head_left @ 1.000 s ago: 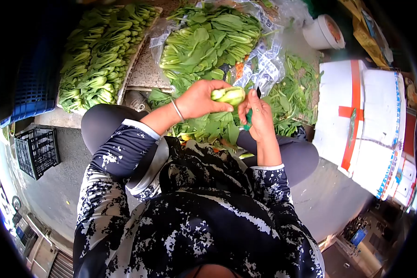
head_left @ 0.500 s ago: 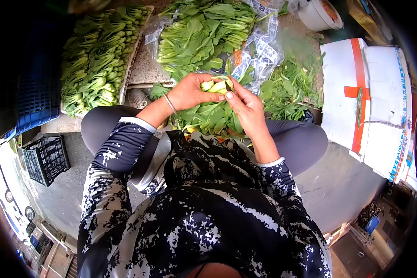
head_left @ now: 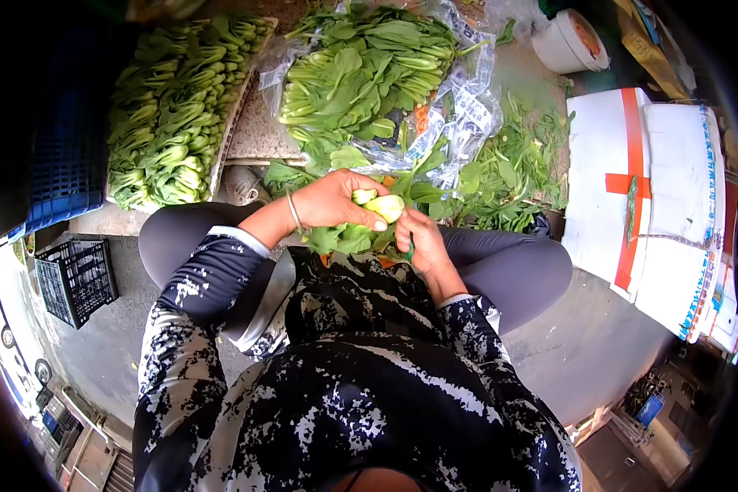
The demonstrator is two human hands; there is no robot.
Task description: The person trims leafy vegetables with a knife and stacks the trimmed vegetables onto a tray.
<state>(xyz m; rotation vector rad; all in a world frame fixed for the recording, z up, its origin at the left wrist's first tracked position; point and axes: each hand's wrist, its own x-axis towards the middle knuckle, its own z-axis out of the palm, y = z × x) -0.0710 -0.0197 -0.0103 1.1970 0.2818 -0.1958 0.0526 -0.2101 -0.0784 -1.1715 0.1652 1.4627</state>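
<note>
- A pale green bok choy (head_left: 388,207) is held at centre by the left hand (head_left: 336,201), its thumb and fingers pressed around the stalks.
- A green handle (head_left: 411,251), mostly hidden, is gripped in the curled fingers of the right hand (head_left: 426,244), just beside the bok choy.
- Beyond the hands, leafy greens (head_left: 369,74) are heaped on printed clear plastic (head_left: 477,107).
- At left, more bok choy heads (head_left: 176,115) are laid in rows.
- At right, loose leaves (head_left: 512,160) are scattered near a white box (head_left: 594,164).

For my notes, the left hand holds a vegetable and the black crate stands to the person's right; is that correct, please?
Not quite: the head view shows the black crate to the person's left. The left hand does hold a vegetable.
</note>
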